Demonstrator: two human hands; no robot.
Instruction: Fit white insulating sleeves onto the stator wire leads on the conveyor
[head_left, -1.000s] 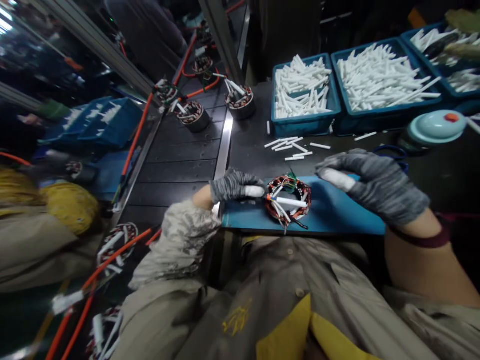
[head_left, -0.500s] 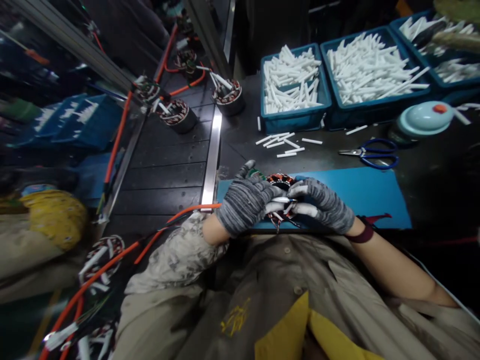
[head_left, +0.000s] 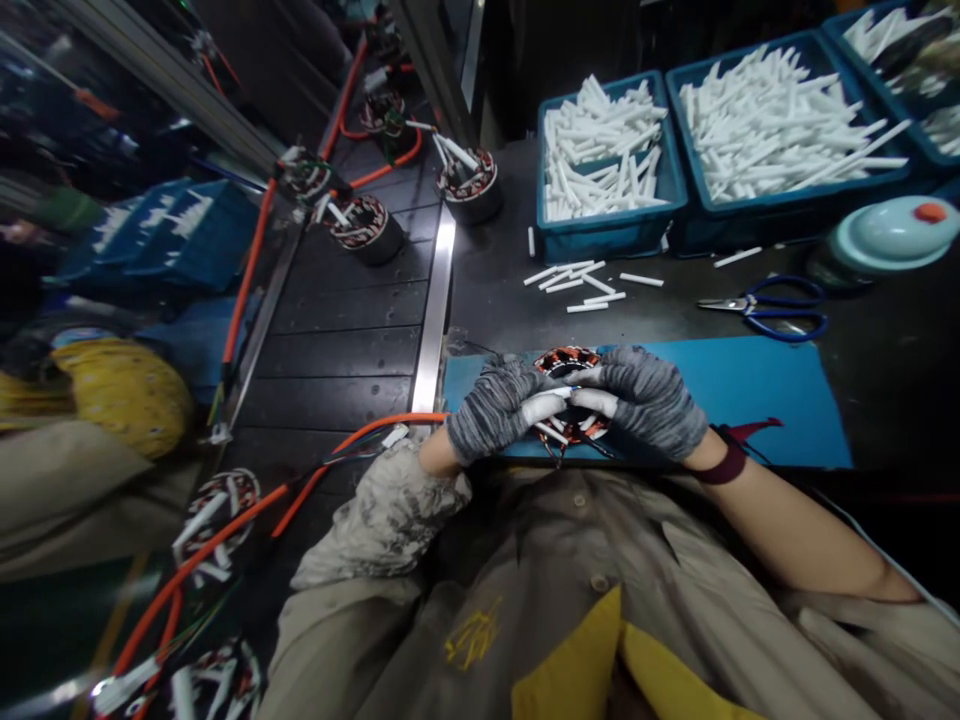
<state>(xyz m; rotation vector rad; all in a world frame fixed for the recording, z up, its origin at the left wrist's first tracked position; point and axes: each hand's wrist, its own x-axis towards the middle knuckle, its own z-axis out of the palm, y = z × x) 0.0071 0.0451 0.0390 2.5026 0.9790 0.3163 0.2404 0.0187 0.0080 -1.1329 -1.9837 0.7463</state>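
Note:
A motor stator with copper-coloured windings sits on the blue mat, close to its front edge. Above it, my left hand, in a grey knitted glove with white fingertips, is closed on a thin white sleeve. From the right, my gloved right hand pinches a thin wire at the sleeve's end; a small blue spot shows there, and the fingertips hide most of the wire. Another white sleeve and dark leads stick out of the stator's near side.
Blue bins full of white sleeves stand behind, with loose sleeves before them. Scissors and a pale-blue bottle lie right. Leftward, a conveyor carries stators; orange cable runs along it. Another person's yellow sleeve shows.
My left thumb, raised before, has come down by the stator. Both hands' fingertips have drawn closer together around the white sleeve. The whole view has shifted slightly.

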